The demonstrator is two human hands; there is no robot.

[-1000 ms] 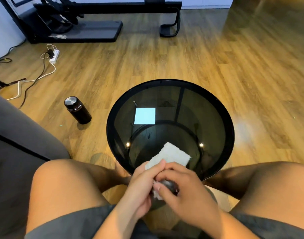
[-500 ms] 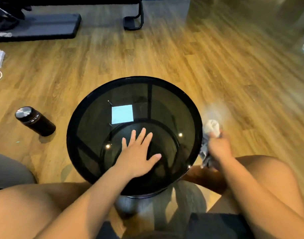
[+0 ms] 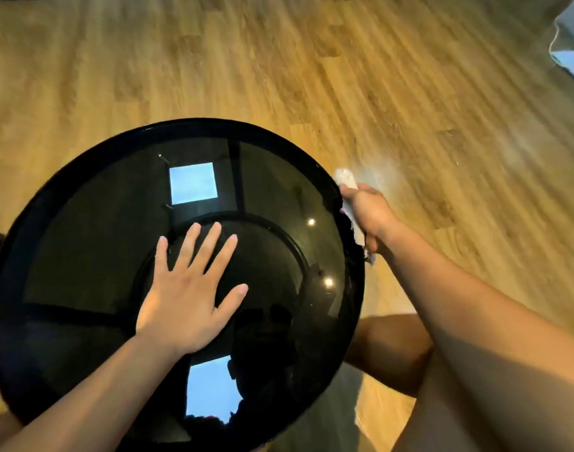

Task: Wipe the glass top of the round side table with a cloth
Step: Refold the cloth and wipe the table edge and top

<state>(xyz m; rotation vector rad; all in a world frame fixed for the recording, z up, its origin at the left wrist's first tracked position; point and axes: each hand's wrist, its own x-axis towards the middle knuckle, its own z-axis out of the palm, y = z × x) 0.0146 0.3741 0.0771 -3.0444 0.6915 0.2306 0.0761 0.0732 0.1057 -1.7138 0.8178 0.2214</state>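
The round side table (image 3: 67, 203) has a dark glass top in a black rim and fills the lower left of the head view. My left hand (image 3: 188, 288) lies flat on the glass near its middle, fingers spread and straight. My right hand (image 3: 367, 213) is at the table's right rim and grips a white cloth (image 3: 346, 179), which it holds against the rim's outer edge. Part of the cloth hangs below that hand; the rest is hidden in the fist.
Wooden floor (image 3: 311, 60) surrounds the table. A pale object (image 3: 572, 53) sits at the far right edge. My bare knee (image 3: 390, 350) is just right of the table's near side. Ceiling lights reflect in the glass.
The view has moved closer and rightward; the bottle is out of sight. My right hand with the cloth has risen along the right rim. My left hand stays flat on the glass.
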